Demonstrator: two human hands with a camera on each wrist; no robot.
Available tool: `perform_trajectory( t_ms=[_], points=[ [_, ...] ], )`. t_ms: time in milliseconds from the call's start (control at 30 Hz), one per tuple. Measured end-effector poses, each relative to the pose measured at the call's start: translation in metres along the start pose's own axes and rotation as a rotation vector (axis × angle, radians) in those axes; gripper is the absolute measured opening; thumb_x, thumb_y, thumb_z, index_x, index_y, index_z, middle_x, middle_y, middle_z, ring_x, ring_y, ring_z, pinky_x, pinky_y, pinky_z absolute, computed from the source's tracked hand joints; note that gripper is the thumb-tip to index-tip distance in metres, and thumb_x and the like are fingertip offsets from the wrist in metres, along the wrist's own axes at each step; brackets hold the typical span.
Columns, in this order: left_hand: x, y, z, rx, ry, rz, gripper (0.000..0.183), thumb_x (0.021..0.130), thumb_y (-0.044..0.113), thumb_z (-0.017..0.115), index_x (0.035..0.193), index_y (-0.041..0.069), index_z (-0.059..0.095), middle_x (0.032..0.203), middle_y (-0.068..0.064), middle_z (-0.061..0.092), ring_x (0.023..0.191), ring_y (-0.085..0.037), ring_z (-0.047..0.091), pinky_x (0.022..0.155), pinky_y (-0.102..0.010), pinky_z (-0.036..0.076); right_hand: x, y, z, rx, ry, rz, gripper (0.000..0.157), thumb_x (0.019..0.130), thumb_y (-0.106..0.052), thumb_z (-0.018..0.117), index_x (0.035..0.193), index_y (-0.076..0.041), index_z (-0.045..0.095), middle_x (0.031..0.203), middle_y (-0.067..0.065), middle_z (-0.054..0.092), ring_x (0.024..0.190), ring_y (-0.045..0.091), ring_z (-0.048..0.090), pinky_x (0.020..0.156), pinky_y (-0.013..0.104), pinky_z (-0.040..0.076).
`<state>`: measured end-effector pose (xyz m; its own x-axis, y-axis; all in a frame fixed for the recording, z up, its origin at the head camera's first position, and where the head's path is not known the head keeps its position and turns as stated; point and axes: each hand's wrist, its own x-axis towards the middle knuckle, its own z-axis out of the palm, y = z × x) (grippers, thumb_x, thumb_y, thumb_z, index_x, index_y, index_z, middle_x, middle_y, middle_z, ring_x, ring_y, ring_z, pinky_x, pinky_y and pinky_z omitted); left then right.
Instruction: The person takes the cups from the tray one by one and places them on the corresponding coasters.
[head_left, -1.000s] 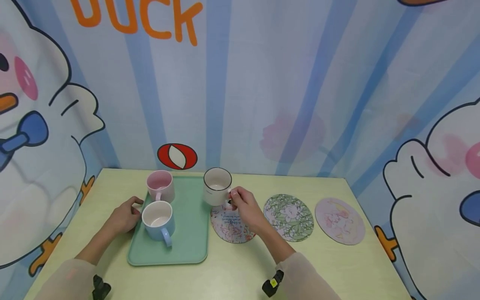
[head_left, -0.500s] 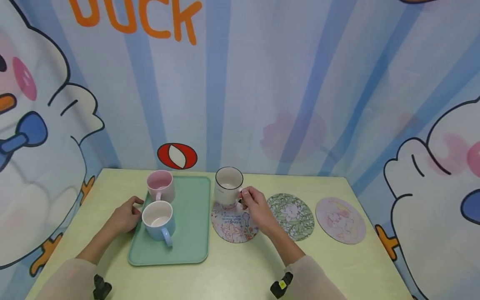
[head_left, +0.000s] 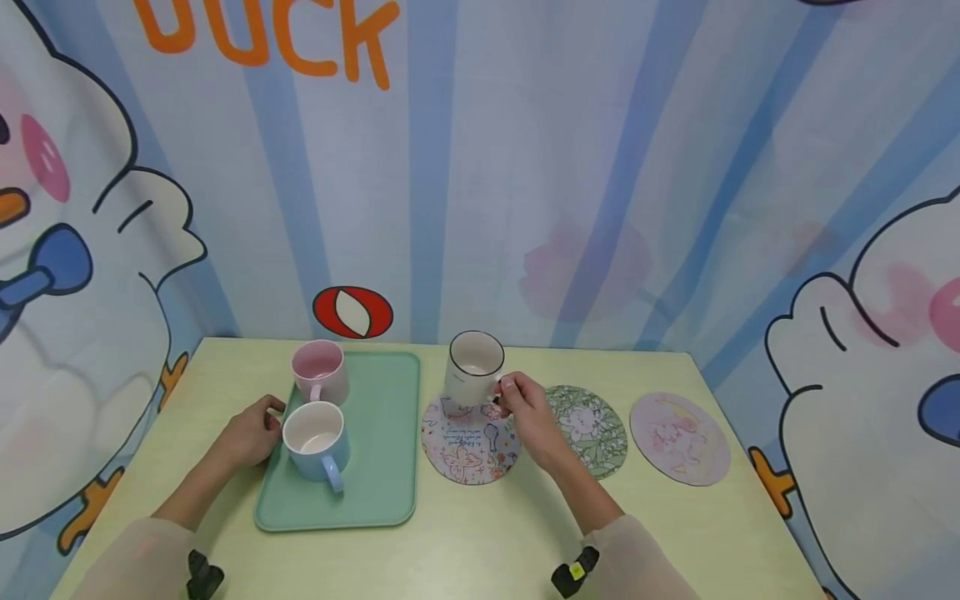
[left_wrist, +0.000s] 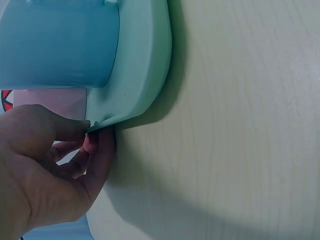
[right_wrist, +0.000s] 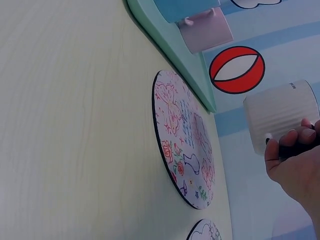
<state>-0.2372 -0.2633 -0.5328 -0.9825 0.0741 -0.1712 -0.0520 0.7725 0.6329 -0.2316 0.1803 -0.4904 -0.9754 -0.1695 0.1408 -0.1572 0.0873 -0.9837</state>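
Note:
In the head view my right hand (head_left: 534, 421) grips the handle of a white mug (head_left: 471, 379) with a dark rim. The right wrist view shows this mug (right_wrist: 281, 115) raised off the table, above and behind a round coaster (right_wrist: 182, 142) with colourful drawings. My left hand (head_left: 251, 435) pinches the left edge of a green tray (head_left: 378, 483); the thumb lies on top of the rim and fingers sit beneath it in the left wrist view. On the tray stand a pink mug (head_left: 322, 375) at the back and a light blue mug (head_left: 317, 450) before it.
To the right of the patterned coaster lie a green floral coaster (head_left: 592, 429) and a pale pink coaster (head_left: 681, 440), both flat on the light yellow table (head_left: 480, 550). A striped blue curtain (head_left: 495, 167) with cartoon ducks hangs right behind the table.
My right hand has carried the white mug rightward, from beside the tray's right edge to over the back of the patterned coaster. The left hand and tray have stayed put.

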Motion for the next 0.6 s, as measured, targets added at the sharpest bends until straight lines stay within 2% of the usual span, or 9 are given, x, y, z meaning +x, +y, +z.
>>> perform_trajectory(
  t_ms=[267, 600],
  points=[
    [0.001, -0.001, 0.001, -0.003, -0.001, -0.012, 0.038, 0.099, 0.006, 0.051, 0.133, -0.011, 0.047, 0.095, -0.017, 0.059, 0.074, -0.023, 0.06, 0.063, -0.034, 0.049, -0.003, 0.0, -0.012, 0.001, 0.028, 0.019, 0.034, 0.116, -0.016, 0.038, 0.109, 0.013, 0.054, 0.087, 0.013, 0.047, 0.081, 0.024, 0.045, 0.081, 0.036, 0.047],
    [0.0, -0.001, 0.0, -0.014, 0.0, -0.01, 0.037, 0.099, 0.004, 0.052, 0.132, -0.012, 0.048, 0.095, -0.017, 0.059, 0.073, -0.022, 0.06, 0.063, -0.034, 0.05, -0.004, -0.003, -0.031, -0.011, 0.054, 0.011, 0.035, 0.117, -0.019, 0.038, 0.111, 0.011, 0.055, 0.086, 0.012, 0.046, 0.081, 0.023, 0.045, 0.08, 0.037, 0.048]
  ],
)
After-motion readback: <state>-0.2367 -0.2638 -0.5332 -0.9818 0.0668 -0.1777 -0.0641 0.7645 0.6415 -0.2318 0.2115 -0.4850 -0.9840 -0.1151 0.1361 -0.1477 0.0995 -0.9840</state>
